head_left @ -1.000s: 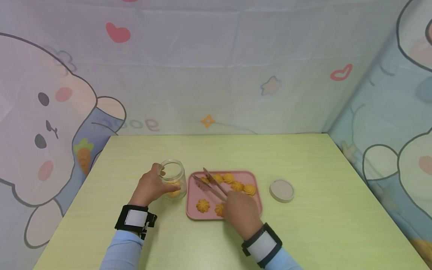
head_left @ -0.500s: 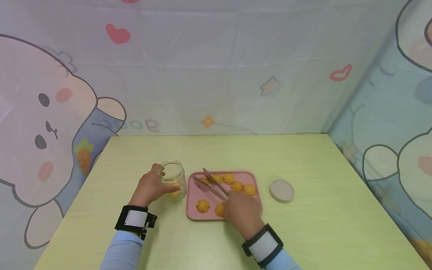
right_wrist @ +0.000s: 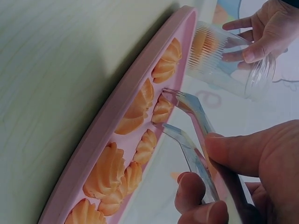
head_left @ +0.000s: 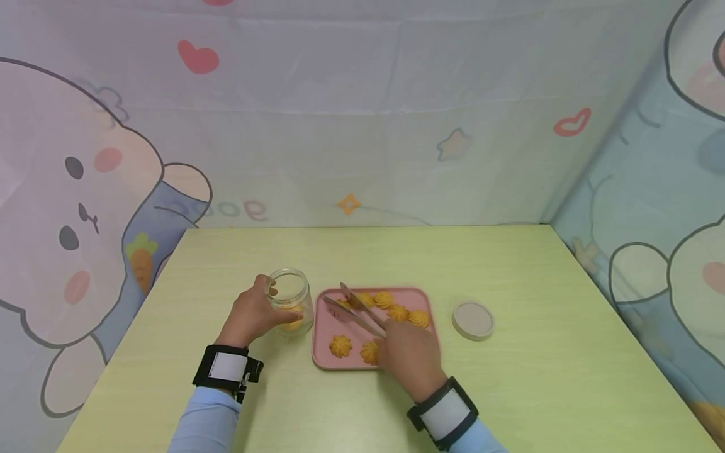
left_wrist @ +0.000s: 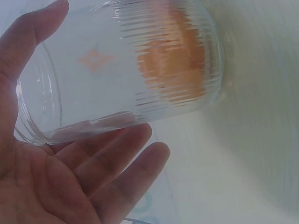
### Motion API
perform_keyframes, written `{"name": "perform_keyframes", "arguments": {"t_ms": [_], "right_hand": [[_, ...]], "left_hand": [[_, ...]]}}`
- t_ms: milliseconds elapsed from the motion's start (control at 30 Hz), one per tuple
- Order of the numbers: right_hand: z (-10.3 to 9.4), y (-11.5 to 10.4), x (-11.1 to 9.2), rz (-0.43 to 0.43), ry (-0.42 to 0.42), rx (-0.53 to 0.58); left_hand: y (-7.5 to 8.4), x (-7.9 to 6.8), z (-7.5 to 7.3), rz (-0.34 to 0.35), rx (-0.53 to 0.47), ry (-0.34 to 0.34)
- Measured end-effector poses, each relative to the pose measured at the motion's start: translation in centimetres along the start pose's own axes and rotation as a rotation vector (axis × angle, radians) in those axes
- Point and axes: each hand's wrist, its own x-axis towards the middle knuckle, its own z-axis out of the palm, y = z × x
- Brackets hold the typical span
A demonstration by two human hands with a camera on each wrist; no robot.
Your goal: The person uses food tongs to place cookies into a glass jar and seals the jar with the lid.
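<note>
My left hand (head_left: 256, 313) grips a clear glass jar (left_wrist: 98, 88) standing left of the tray, its thumb and fingers spread round the jar's side. At the jar's bottom lies yellow-orange piped cookie (left_wrist: 175, 60); how many pieces is unclear. My right hand (head_left: 412, 358) holds metal tongs (right_wrist: 198, 114) over the pink tray (head_left: 325, 330). In the right wrist view, the spread tong tips stand on either side of a cookie (right_wrist: 162, 109) near the tray's far left corner. Whether both tips touch it I cannot tell. Several more cookies (head_left: 398, 312) lie on the tray, partly hidden by my right hand.
A round pale lid (head_left: 472, 320) lies flat on the light wooden table (head_left: 538, 377), right of the tray. Behind the table hangs a cartoon-printed cloth (head_left: 362, 126), with another printed cloth along the right side.
The right hand has shifted very slightly right and toward me, with the tongs staying spread over the same corner. The left hand and jar look still.
</note>
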Motion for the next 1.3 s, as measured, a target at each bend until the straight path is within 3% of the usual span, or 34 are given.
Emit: {"name": "perform_keyframes", "arguments": {"t_ms": [933, 1200, 1300], "right_hand": [[-0.5, 0.4, -0.2, -0.028, 0.064, 0.035], [-1.5, 0.4, -0.1, -0.014, 0.056, 0.041], [-2.0, 0.4, 0.0, -0.023, 0.088, 0.035]], "left_hand": [[0.1, -0.1, -0.1, 0.01, 0.012, 0.001], [0.2, -0.1, 0.0, 0.002, 0.01, -0.001], [0.2, -0.1, 0.0, 0.002, 0.014, 0.003]]}}
